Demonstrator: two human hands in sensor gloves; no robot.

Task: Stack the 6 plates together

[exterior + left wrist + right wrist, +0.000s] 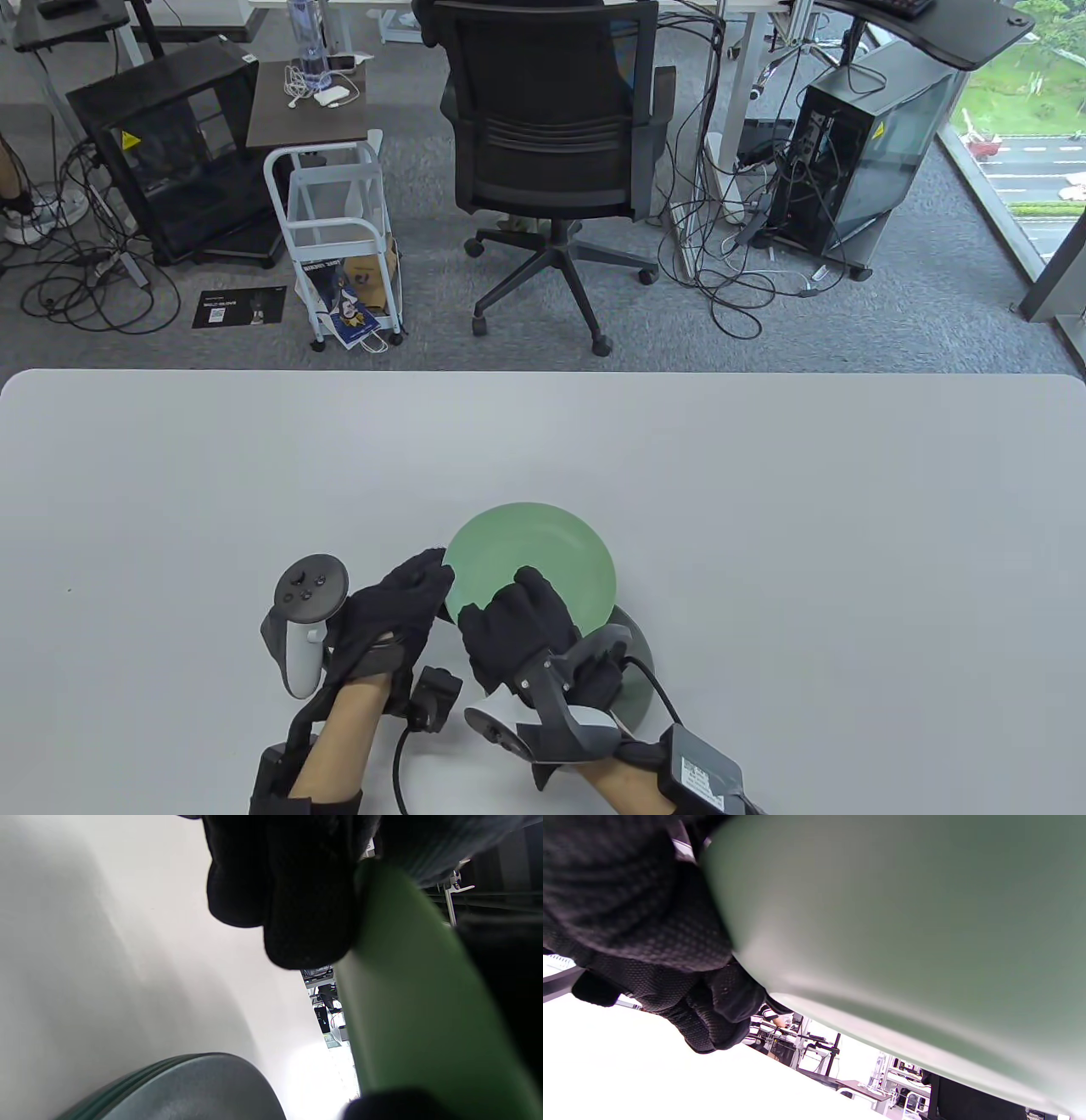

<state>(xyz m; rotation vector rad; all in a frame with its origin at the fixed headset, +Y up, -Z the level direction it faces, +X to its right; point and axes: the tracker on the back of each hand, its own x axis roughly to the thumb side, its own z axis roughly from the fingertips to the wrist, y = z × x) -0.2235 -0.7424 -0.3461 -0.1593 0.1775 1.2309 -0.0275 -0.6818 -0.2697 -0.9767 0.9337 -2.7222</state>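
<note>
Gripping the light green plate [534, 560] by its near rim, both the left hand [399, 607] and right hand [517, 632] are holding it tilted, with the darker stack [636, 679] lying just below and nearer the right hand.

Both hands wear black knit sensor gloves. The left hand [399, 607] carries a grey-and-black tracker [304, 620] with a round buttoned head at its 9 o'clock. The right hand [517, 628] bears a dark tracker [568, 705]; black cables [657, 688] and bare forearm skin [331, 751] show.
</note>
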